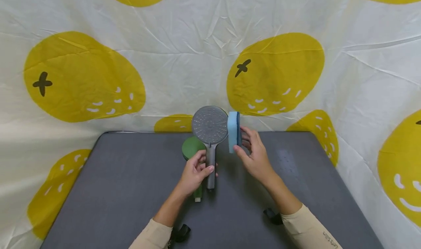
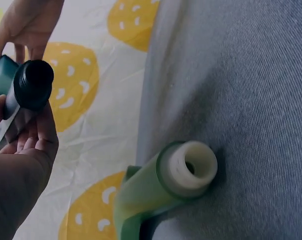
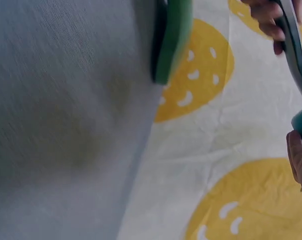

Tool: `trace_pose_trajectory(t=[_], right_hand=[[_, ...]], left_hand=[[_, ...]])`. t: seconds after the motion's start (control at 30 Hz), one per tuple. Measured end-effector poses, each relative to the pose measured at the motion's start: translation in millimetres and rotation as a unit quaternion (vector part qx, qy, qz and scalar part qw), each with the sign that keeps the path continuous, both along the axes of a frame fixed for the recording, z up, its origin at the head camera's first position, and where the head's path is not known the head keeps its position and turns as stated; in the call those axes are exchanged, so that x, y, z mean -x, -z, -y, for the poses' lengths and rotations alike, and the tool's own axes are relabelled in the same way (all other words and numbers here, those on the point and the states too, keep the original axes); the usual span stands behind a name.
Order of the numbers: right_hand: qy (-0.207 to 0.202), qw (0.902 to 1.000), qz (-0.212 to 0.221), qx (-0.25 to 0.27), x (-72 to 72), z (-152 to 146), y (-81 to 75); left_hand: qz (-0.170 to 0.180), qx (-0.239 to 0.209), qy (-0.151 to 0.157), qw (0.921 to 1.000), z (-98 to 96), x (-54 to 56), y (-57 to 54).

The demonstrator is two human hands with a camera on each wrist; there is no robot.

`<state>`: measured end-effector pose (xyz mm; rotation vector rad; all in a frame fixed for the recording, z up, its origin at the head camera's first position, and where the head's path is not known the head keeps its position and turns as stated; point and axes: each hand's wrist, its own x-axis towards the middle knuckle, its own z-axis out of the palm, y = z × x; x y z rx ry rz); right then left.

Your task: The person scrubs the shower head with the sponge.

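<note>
My left hand (image 1: pixel 193 173) grips a grey shower head (image 1: pixel 209 125) by its handle, holding it upright over the table with the nozzle face toward me. The threaded end (image 2: pixel 35 80) of the handle shows in the left wrist view. In my right hand (image 1: pixel 256 157) is a light blue sponge (image 1: pixel 233 132) with a darker layer on one side, pinched between thumb and fingers. It stands on edge right at the right rim of the shower head. Behind and below, a green shower head (image 1: pixel 190 147) lies on the table, partly covered by my left hand.
The grey table (image 1: pixel 131 190) has its far edge against a pale cloth (image 1: pixel 184 70) printed with yellow fruit. Black straps (image 1: pixel 273 217) sit around both wrists. The green shower head's open pale threaded end (image 2: pixel 193 167) points toward my side of the table.
</note>
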<state>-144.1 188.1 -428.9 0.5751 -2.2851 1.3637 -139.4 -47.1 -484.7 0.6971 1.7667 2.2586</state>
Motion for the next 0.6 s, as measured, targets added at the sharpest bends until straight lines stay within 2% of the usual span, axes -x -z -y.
trace_pose_trajectory(t=[0.17, 0.3, 0.4, 0.5, 0.6], right_hand=[[0.011, 0.9992, 0.012, -0.037, 10.8, -17, -23.0], [-0.015, 0.9963, 0.023, -0.081, 19.5, -29, -47.0], [-0.037, 0.9901, 0.036, -0.130, 24.2, -37, -62.7], [-0.047, 0.9831, 0.045, -0.171, 27.0, -44, -73.4], [-0.050, 0.9797, 0.053, -0.187, 28.5, -50, -76.9]], left_hand=[[-0.015, 0.034, -0.011, 0.9993, 3.2, 0.4, 1.5], [-0.032, 0.075, -0.024, 0.9964, 6.4, 0.2, 0.3], [-0.036, 0.112, -0.041, 0.9922, 9.3, -0.4, -0.4], [-0.042, 0.147, -0.056, 0.9866, 11.0, -1.5, 1.0], [-0.050, 0.151, -0.070, 0.9848, 10.6, -1.7, 3.9]])
